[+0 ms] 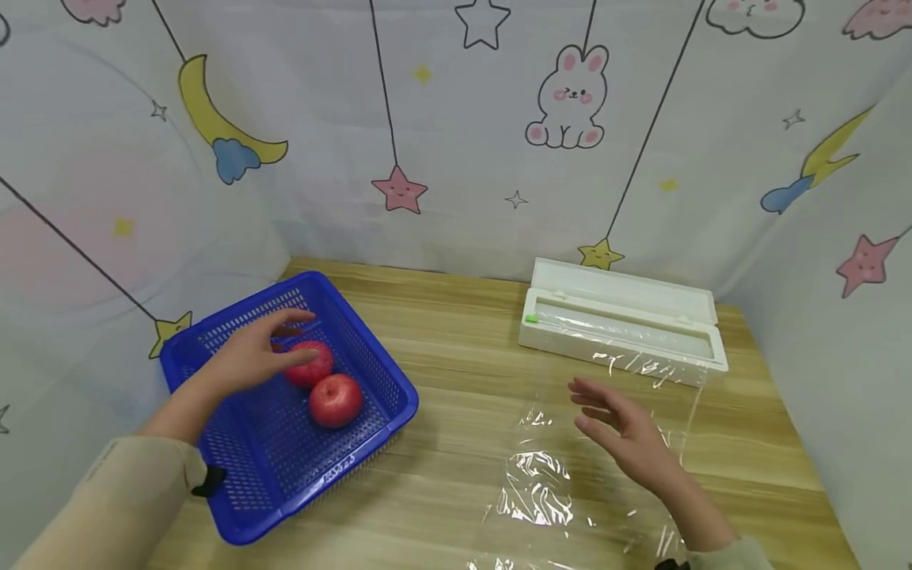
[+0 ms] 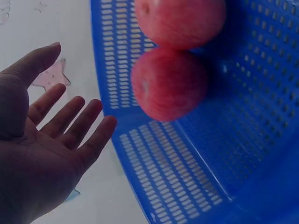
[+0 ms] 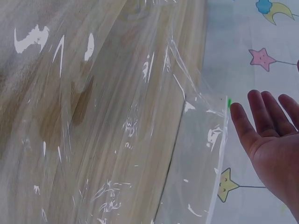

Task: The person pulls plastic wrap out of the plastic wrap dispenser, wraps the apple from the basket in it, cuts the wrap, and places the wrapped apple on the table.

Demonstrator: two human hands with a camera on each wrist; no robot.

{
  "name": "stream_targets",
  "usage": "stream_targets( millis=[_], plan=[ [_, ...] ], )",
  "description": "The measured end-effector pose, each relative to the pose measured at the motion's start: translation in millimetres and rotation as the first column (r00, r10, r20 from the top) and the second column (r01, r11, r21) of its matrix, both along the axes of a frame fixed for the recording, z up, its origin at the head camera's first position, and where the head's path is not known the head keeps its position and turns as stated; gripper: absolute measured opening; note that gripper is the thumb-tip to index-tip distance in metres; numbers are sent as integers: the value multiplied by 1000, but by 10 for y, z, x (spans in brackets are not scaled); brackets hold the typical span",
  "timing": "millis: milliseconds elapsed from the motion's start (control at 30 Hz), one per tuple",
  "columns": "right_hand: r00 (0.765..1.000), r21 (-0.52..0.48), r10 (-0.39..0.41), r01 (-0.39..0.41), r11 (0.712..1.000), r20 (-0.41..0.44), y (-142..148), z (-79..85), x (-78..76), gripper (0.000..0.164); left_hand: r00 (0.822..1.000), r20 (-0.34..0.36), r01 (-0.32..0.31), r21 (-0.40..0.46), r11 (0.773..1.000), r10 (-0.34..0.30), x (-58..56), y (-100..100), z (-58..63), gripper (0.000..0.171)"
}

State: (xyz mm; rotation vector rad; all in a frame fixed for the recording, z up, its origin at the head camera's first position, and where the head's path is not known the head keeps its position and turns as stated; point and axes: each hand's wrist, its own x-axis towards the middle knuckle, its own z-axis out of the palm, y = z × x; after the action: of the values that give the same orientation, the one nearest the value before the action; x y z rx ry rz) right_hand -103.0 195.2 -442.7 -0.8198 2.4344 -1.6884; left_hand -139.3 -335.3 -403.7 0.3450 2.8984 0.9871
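Observation:
Two red apples sit side by side in a blue plastic basket point(image 1: 402, 396); the nearer apple point(image 1: 336, 400) is fully seen, the farther apple point(image 1: 313, 366) partly behind my left thumb. My left hand point(image 1: 252, 348) hovers over the basket, fingers spread and holding nothing; the left wrist view shows its bare palm point(image 2: 46, 154) beside the apples point(image 2: 168, 84). Over a sheet of clear plastic wrap point(image 1: 537, 487) is my right hand point(image 1: 627, 435), its fingers relaxed and holding nothing. The wrap runs from a white dispenser box point(image 1: 570, 340) toward the table's near side.
The dispenser's lid point(image 1: 620, 289) is raised at the back, and a small green piece point(image 1: 531, 319) sits at its left end. A wooden table point(image 1: 442, 340) carries everything. Fabric point(image 1: 456, 119) printed with stars and a rabbit encloses the back and sides.

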Motion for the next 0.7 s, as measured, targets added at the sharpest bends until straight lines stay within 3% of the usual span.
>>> stream_targets(
  millis=[300, 433, 600, 700],
  plan=[
    [996, 85, 21, -14, 996, -86, -120, -24, 43, 52, 998, 61, 34, -149, 988, -25, -79, -296, -225, 73],
    [988, 135, 36, -16, 991, -147, -122, -191, 32, 57, 996, 85, 55, -196, 979, -39, -109, -384, -306, 82],
    [976, 250, 39, 16, 968, -215, -82, -429, 8, 61, 994, 92, 86, -248, 965, -65, -140, -388, -329, 86],
    [970, 292, 38, 36, 956, -241, -80, -483, 19, 61, 992, 110, 95, -259, 961, -68, -144, -361, -325, 86]
  ],
)
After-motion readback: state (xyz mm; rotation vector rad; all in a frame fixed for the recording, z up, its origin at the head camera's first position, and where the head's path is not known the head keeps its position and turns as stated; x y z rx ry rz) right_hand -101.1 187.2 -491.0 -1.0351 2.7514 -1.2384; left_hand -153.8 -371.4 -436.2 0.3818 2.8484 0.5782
